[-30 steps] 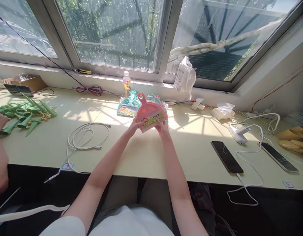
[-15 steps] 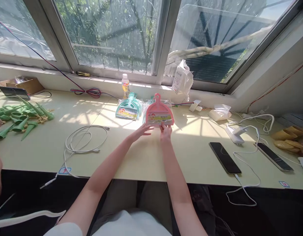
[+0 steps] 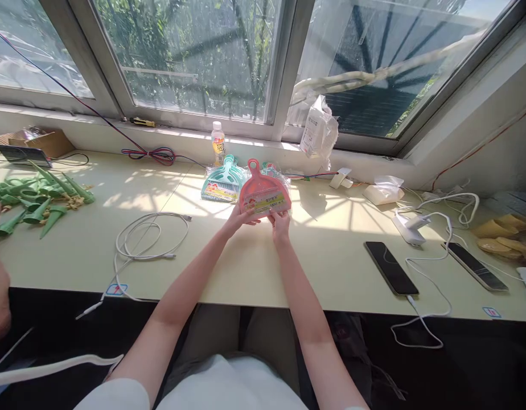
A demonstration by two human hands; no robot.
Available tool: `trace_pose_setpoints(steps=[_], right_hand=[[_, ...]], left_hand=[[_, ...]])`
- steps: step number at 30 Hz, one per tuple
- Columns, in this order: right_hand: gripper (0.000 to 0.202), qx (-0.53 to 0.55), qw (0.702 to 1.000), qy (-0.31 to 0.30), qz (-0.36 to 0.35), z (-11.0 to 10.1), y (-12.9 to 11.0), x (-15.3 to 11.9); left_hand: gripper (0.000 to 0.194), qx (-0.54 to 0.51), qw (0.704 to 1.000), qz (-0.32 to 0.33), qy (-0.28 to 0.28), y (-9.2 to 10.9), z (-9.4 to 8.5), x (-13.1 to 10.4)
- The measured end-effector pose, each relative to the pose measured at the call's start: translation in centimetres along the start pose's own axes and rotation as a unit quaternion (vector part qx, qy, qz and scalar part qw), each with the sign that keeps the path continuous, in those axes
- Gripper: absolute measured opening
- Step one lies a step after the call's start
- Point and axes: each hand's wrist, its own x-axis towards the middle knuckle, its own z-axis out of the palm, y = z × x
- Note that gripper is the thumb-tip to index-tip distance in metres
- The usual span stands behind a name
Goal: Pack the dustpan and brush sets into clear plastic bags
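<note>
Currently: red, fan-shaped plastic dustpan (image 3: 264, 187)
Likely light, stiff; your left hand (image 3: 237, 220) and right hand (image 3: 280, 226) clamp fingers on its lower edge; hold there

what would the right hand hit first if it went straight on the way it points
The red dustpan, whose lower edge the right hand touches; beyond that, perhaps the teal item behind it, though depth is unclear.

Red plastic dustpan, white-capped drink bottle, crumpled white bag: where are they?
Red plastic dustpan (image 3: 263, 184), head view: its pan, above the label.
White-capped drink bottle (image 3: 218, 143), head view: its printed label.
Crumpled white bag (image 3: 317, 132), head view: its front.
</note>
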Motion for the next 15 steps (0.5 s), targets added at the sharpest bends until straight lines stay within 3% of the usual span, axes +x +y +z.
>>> trace_pose_setpoints(steps=[4, 11, 15], right_hand=[[0.044, 0.007, 1.0, -0.011, 0.021, 0.1, 0.1, -0.2], [0.042, -0.003, 0.997, 0.059, -0.044, -0.8, -1.1, -0.1], [0.044, 0.028, 0.998, 0.052, -0.022, -0.4, -1.3, -0.2]], left_hand=[[0.079, -0.002, 1.0, -0.023, 0.01, -0.2, -0.2, -0.1], [0.071, -0.03, 0.988, -0.101, -0.113, -1.4, 1.3, -0.5], [0.07, -0.062, 0.993, -0.08, -0.067, -1.4, 1.0, 0.1]])
